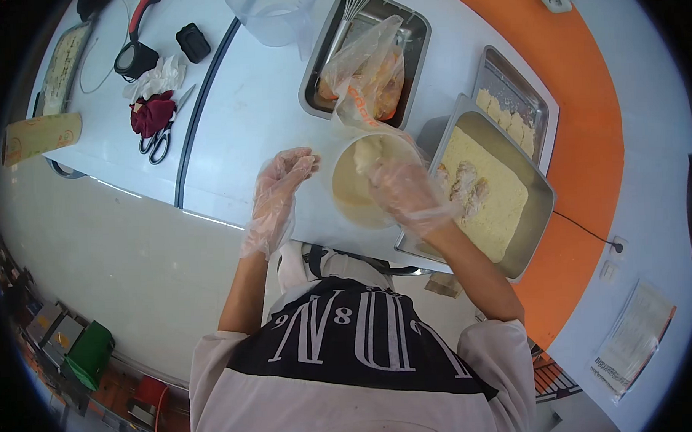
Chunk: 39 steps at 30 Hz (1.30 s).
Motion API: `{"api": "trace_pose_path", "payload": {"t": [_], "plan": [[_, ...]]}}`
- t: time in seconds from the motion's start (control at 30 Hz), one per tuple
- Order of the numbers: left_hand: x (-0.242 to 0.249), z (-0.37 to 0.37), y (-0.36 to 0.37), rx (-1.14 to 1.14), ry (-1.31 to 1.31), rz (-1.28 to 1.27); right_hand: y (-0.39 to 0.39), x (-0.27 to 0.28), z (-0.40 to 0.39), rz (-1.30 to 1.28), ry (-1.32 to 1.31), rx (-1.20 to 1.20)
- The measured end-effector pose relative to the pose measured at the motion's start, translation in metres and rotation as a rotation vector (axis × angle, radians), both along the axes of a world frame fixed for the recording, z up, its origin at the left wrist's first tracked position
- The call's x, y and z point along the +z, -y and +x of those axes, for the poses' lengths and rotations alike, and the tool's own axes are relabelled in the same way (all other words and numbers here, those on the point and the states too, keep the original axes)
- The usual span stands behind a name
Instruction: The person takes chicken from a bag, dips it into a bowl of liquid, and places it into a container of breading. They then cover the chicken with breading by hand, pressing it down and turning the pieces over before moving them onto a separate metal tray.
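Observation:
A clear plastic glove covers each hand. My right hand (406, 189) is over the right side of a round tub of beige batter (349, 189), its fingers closed on a batter-coated piece (370, 153). To the left of the tub, my left hand (280, 184) hovers over the white table, fingers curled together; whether anything is between them is too small to tell. Right of the tub stands a deep metal tray of pale yellow flour (502, 210) with a coated piece (467, 187) in it. Behind the tub, a plastic bag of orange marinated pieces (371, 74) lies in a metal tray (308, 88).
A whisk (350, 18) leans in the rear tray beside a clear measuring jug (274, 17). Far right is a shallow tray with floured pieces (506, 121). At left lie scissors (160, 139), a maroon cloth (153, 114), a black box (194, 43) and a cardboard roll (42, 139).

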<state>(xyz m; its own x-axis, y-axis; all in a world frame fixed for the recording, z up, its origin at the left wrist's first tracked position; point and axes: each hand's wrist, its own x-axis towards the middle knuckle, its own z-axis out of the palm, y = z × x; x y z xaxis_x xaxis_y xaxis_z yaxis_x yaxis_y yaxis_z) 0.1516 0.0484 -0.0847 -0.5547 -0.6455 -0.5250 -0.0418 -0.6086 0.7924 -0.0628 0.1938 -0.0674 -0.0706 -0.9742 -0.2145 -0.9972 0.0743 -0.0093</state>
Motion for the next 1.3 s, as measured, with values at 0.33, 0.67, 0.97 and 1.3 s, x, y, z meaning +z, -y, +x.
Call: {"api": "trace_pose_path", "payload": {"t": [0.33,0.67,0.97,1.3], "plan": [[-0.001,0.005,-0.004,-0.007,-0.014,-0.013,0.008,-0.031,0.025,0.125,0.503,-0.241],[-0.003,0.005,0.001,-0.007,0.0,-0.012,0.025,0.021,0.009,0.359,0.724,-0.55],[-0.029,0.02,0.004,-0.519,0.198,0.069,0.016,0.061,-0.028,-0.232,0.505,-0.503],[-0.001,0.016,-0.034,-0.861,0.075,0.178,-0.028,0.053,0.032,-0.013,0.914,-0.623]]}}
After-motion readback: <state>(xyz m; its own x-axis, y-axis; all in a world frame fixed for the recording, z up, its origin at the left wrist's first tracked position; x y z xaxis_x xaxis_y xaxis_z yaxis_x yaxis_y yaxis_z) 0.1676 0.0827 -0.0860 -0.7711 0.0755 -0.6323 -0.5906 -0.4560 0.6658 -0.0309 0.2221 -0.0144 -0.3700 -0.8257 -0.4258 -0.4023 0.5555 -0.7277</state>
